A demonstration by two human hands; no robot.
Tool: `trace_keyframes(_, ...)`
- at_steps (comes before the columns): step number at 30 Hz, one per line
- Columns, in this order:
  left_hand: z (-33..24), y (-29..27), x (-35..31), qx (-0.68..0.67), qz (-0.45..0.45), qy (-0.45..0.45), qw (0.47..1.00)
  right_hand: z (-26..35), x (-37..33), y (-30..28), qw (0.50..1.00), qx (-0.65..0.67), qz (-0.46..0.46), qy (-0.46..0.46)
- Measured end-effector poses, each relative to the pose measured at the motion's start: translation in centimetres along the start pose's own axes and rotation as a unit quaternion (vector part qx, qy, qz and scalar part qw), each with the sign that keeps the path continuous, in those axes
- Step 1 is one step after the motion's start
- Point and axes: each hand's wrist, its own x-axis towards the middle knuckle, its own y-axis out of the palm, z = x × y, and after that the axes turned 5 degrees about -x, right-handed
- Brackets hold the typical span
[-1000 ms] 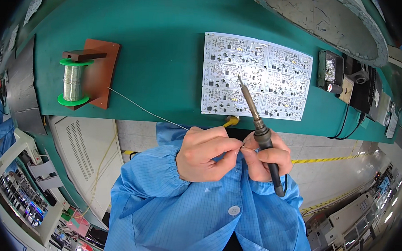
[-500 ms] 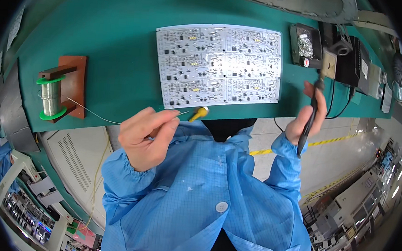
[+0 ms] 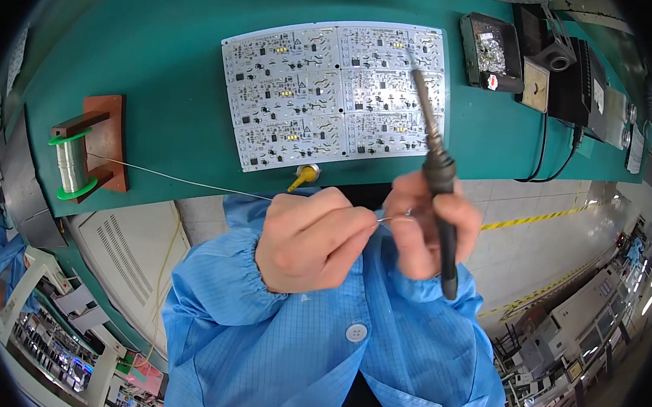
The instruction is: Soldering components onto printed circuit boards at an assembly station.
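My left hand (image 3: 314,242) pinches a thin solder wire (image 3: 180,181), whose end pokes out past the fingertips. Close beside it, my right hand (image 3: 436,230) is wrapped round the handle of a soldering iron (image 3: 439,175). The iron points away from me, its metal shaft raised over the right part of a white panel of circuit boards (image 3: 281,115). The right fingertips are at the bent end of the wire; whether they grip it I cannot tell. From the left hand the wire runs back to a green-flanged solder spool (image 3: 74,165).
A reddish-brown stand (image 3: 114,139) carries the spool at the left. At the bench's near edge lies a yellow-capped piece (image 3: 305,175). To the right are a black tray of metal scraps (image 3: 469,51), a sponge holder (image 3: 533,83) and a black box with cables (image 3: 575,96).
Both hands have come together in front of my chest, the left drawing more wire from the spool. The soldering iron has swung left from near its holder. The panel appears shifted up and left.
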Motion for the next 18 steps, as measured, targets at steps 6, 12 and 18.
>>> trace_keyframes(6, 0.6, 0.6, 0.7, -0.002, 0.023, 0.021, 1.000, -1.1, -1.0, -0.4, 0.998, 0.037, -0.049, -0.015)
trace_keyframes(12, 1.5, -0.4, 0.6, 0.039, 0.036, 0.035, 0.998, -2.6, 0.0, -3.6, 0.981, -0.090, -0.174, 0.002)
trace_keyframes(18, 1.1, -2.8, 0.5, 0.105, -0.142, -0.140, 0.974, -5.1, 2.6, -9.4, 0.921, -0.381, -0.072, -0.044)
